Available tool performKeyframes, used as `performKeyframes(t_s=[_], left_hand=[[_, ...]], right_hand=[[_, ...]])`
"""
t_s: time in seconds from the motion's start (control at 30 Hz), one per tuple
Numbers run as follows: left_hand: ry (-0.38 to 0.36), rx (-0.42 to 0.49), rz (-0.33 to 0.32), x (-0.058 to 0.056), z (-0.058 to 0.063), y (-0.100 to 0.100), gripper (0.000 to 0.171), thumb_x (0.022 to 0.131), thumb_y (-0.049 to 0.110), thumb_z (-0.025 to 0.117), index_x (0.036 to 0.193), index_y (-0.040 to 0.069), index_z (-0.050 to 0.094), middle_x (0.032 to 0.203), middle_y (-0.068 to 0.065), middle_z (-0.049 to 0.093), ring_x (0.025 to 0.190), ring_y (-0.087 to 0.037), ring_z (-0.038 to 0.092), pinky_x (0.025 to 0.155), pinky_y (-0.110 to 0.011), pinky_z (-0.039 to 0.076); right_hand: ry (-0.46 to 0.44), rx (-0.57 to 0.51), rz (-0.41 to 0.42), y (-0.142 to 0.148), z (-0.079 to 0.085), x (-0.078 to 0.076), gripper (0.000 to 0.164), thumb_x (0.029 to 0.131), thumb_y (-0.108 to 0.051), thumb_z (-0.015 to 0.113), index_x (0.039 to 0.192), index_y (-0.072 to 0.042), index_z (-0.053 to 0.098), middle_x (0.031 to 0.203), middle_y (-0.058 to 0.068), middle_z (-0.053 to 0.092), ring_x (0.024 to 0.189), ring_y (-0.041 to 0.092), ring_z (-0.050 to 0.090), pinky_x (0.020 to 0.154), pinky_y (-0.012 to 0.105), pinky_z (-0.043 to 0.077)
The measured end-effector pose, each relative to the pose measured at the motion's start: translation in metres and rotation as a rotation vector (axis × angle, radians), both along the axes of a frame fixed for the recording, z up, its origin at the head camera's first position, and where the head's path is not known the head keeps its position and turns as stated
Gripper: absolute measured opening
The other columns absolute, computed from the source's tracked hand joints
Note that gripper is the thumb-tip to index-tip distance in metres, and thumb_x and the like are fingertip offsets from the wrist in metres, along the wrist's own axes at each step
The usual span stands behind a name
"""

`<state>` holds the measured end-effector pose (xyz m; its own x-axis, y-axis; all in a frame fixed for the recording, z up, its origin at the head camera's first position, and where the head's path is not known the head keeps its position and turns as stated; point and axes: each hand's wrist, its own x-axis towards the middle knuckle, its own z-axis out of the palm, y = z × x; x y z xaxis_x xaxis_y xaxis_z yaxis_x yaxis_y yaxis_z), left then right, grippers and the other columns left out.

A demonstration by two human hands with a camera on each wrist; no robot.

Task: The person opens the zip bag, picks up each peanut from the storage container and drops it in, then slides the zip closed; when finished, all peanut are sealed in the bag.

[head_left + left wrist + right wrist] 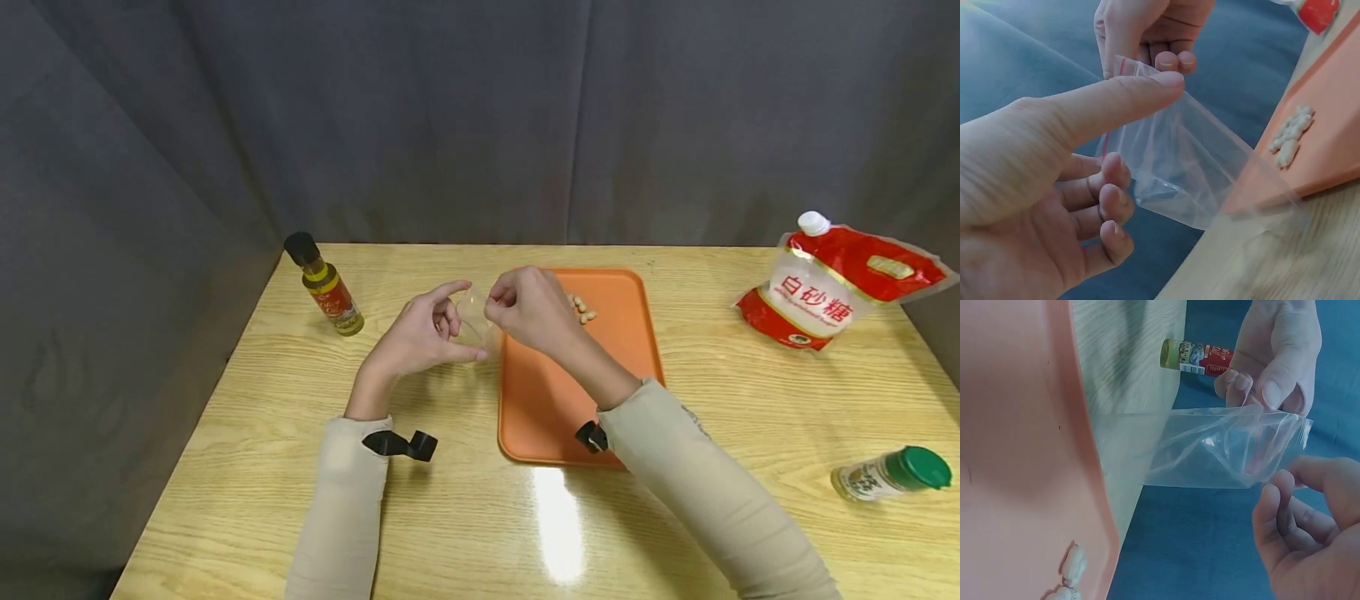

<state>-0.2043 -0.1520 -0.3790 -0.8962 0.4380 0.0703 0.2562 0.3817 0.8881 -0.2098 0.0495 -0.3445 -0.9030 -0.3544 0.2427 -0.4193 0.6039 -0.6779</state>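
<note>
A clear plastic zip bag [1188, 165] with a red strip along its mouth hangs between the two hands. My left hand [412, 340] holds one side of the bag's mouth, its thumb across the film and its other fingers loosely curled. Part of the left hand's contact is hidden. My right hand [536, 310] pinches the opposite side of the mouth with thumb and fingertips. Nothing shows inside the bag. Beside the bag is an orange tray [573, 392], with several peanuts in the shell [1291, 137] near its far left part.
An olive oil bottle [330, 296] with a black cap stands to the left. At the back right sits a red and white sugar pouch [817, 292]. A green-capped shaker [892, 475] is at the front right. A dark curtain [450, 125] borders the wooden table.
</note>
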Motion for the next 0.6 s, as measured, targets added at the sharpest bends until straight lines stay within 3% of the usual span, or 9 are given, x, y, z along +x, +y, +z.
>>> performKeyframes(t_s=[0.07, 0.17, 0.3, 0.37, 0.6], left_hand=[[0.006, -0.012, 0.017, 0.0, -0.002, 0.001, 0.099, 0.068, 0.019, 0.093, 0.15, 0.006, 0.039, 0.081, -0.01, 0.051, 0.067, -0.022, 0.042, 0.06, -0.029, 0.037], [0.038, -0.06, 0.041, -0.002, -0.006, 0.002, 0.101, 0.066, 0.024, 0.095, 0.15, 0.009, 0.041, 0.093, -0.012, 0.051, 0.081, -0.025, 0.047, 0.071, -0.033, 0.04], [0.078, -0.106, 0.065, -0.003, -0.011, 0.002, 0.099, 0.066, 0.031, 0.094, 0.149, 0.014, 0.044, 0.134, -0.008, 0.05, 0.122, -0.028, 0.045, 0.095, -0.044, 0.043], [0.07, -0.098, 0.062, -0.004, -0.012, 0.002, 0.098, 0.067, 0.031, 0.094, 0.15, 0.015, 0.044, 0.148, -0.004, 0.044, 0.133, -0.026, 0.041, 0.102, -0.048, 0.041], [0.058, -0.044, 0.037, -0.007, -0.016, 0.002, 0.091, 0.07, 0.023, 0.092, 0.148, 0.01, 0.046, 0.14, -0.002, 0.056, 0.128, -0.02, 0.049, 0.103, -0.045, 0.04]], right_hand=[[-0.005, -0.018, 0.001, 0.0, -0.001, -0.001, 0.014, 0.084, -0.003, 0.063, 0.082, -0.001, 0.076, 0.066, 0.003, 0.067, 0.053, 0.015, 0.055, 0.052, 0.028, 0.045], [-0.009, -0.048, -0.003, 0.001, -0.003, -0.002, 0.015, 0.085, -0.002, 0.062, 0.081, -0.001, 0.076, 0.066, 0.003, 0.066, 0.053, 0.015, 0.052, 0.053, 0.029, 0.042], [-0.016, -0.065, -0.001, 0.002, -0.007, -0.004, 0.015, 0.085, -0.002, 0.062, 0.081, -0.001, 0.077, 0.068, 0.003, 0.066, 0.055, 0.016, 0.053, 0.055, 0.029, 0.044], [-0.025, -0.067, 0.002, 0.002, -0.009, -0.005, 0.015, 0.086, -0.003, 0.063, 0.082, -0.001, 0.077, 0.071, 0.004, 0.068, 0.056, 0.016, 0.056, 0.056, 0.03, 0.046], [-0.033, -0.058, 0.034, 0.004, -0.008, -0.006, 0.017, 0.088, -0.005, 0.061, 0.082, -0.002, 0.077, 0.073, 0.003, 0.067, 0.057, 0.017, 0.054, 0.055, 0.03, 0.044]])
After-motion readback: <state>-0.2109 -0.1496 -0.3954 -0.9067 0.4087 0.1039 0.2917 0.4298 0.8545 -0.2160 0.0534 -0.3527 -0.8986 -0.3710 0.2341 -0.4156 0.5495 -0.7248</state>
